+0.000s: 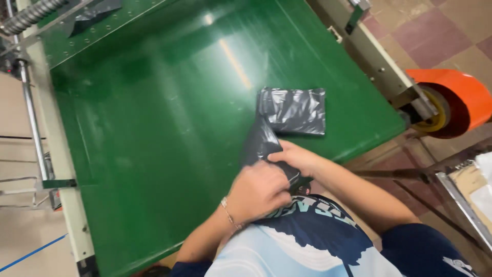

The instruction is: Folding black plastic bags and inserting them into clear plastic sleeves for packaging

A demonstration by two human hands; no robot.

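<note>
Here, closest to the body, the left hand [259, 191] and the right hand [297, 156] both clench a crumpled piece of thin black plastic film [261, 143] at the near edge of the glossy green conveyor belt [154, 128]; the film's long axis runs up and away from the grip toward a flat folded stack of black plastic bags [293, 110] lying just beyond, right hand nearer
</note>
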